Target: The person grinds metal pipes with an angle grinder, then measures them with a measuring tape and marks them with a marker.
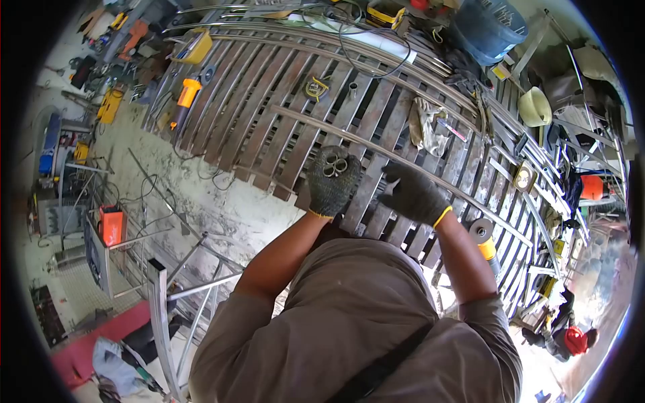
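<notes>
My left hand [330, 183], in a dark knitted glove with a yellow cuff, is curled around several short metal tube pieces [334, 165], their round ends facing up. To its right is my right hand [415, 195], gloved the same way, slightly blurred, with thumb and fingers apart and nothing visible in it. Both hands are over the near part of a slatted metal table [232, 131]. A long thin metal tube [376, 148] lies diagonally across the slats just beyond my hands. One more short tube piece [353, 88] stands farther back, near a tape measure [316, 88].
A yellow power tool [189, 93] lies at the table's left, and an angle grinder [485, 242] at the right. Crumpled gloves [428, 127] rest beyond my right hand. A blue bucket [489, 30] stands at the back. Another person [568, 336] is low at the far right.
</notes>
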